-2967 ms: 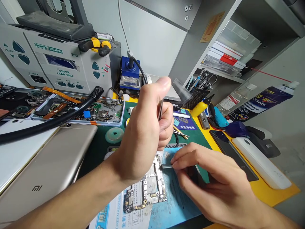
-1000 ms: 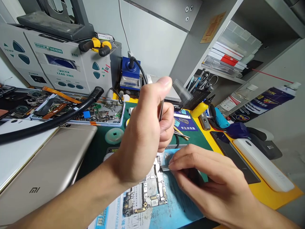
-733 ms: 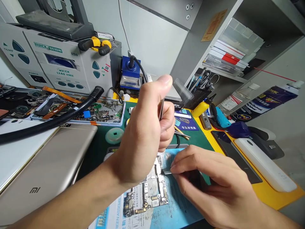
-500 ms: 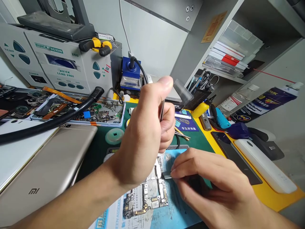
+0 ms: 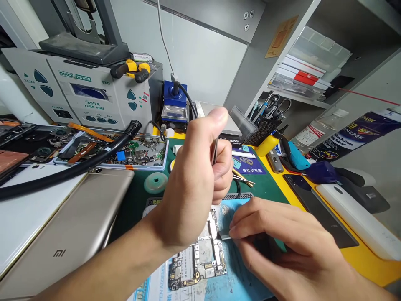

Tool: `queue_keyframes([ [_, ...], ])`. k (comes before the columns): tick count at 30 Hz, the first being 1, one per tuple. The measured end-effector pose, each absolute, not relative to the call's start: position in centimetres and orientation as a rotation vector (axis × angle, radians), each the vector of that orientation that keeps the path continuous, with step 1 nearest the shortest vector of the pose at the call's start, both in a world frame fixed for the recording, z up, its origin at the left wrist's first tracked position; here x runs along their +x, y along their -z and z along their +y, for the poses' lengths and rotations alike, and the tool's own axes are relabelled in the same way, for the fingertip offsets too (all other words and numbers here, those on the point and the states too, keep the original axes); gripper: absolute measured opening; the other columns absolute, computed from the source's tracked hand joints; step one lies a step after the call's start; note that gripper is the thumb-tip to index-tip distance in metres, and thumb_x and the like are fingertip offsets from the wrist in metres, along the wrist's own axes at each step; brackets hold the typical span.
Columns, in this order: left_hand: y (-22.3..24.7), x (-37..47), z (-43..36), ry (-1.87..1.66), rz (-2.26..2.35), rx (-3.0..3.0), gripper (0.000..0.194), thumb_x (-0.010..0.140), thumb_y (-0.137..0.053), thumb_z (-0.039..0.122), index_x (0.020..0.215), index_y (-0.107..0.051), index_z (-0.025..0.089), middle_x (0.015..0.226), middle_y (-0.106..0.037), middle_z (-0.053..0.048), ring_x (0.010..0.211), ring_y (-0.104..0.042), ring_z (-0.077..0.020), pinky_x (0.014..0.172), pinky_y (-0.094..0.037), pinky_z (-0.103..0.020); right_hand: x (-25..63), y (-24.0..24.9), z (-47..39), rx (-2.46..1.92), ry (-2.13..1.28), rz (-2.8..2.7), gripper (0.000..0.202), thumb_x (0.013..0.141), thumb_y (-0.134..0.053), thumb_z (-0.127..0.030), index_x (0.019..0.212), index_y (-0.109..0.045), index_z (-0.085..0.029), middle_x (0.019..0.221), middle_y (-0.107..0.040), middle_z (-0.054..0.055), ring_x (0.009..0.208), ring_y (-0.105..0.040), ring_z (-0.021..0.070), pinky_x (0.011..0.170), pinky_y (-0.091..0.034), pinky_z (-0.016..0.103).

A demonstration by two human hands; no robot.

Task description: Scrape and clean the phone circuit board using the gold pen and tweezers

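Observation:
My left hand [image 5: 197,179] is closed in a fist, thumb on top, around a thin dark metal tool [image 5: 214,151]. Only a short length of that tool shows; its tip is hidden behind the hand. Between thumb and fingertips, my right hand [image 5: 282,242] pinches a small flat grey blade [image 5: 224,235]. The blade's dark end meets the right edge of a phone circuit board [image 5: 205,251], or lies just over it. This board rests on a blue and white printed mat [image 5: 239,267], and my left wrist covers its upper left part.
Left are a gold phone [image 5: 84,217], a tray of circuit boards [image 5: 163,146], a black hose [image 5: 78,167] and a hot air station [image 5: 90,96]. Behind stands a mesh pen holder [image 5: 265,130]. Rightward lie a yellow bottle [image 5: 267,143], a black phone [image 5: 326,217] and a white case [image 5: 357,221].
The whole view has shifted slightly, so everything appears a little further right and lower. Both hands keep their grips, and the blade stays at the board's right edge.

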State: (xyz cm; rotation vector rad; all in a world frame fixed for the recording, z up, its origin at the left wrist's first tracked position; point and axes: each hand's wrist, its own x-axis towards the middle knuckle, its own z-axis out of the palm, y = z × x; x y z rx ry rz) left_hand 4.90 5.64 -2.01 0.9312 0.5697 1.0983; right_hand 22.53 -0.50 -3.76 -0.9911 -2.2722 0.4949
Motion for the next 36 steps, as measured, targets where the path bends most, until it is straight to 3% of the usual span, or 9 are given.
queue_keyframes([
  [8,2.46,4.99,5.71,-1.109,0.541,0.926,0.065,0.098,-0.041,0.065,0.053,-0.025,0.022,0.047,-0.019,0.004,0.043,-0.018,-0.0069,0.041,-0.015,-0.027,22.54,3.65,-0.34,-0.989,-0.483,-2.298,0.023,0.088,-0.064,0.001,0.097,-0.067,-0.02,0.083,-0.073,0.001,0.071,-0.068,0.0124,0.065,-0.056,0.023],
  [36,2.82,5.06,5.55,-1.081,0.518,0.841,0.064,0.091,-0.051,0.07,0.055,-0.028,0.023,0.048,-0.022,0.008,0.044,-0.016,-0.0053,0.044,-0.012,-0.024,22.46,3.54,-0.68,-1.016,-0.298,-2.342,0.024,0.088,-0.058,0.0,0.089,-0.065,-0.023,0.079,-0.074,0.0,0.07,-0.073,0.0139,0.066,-0.058,0.02],
])
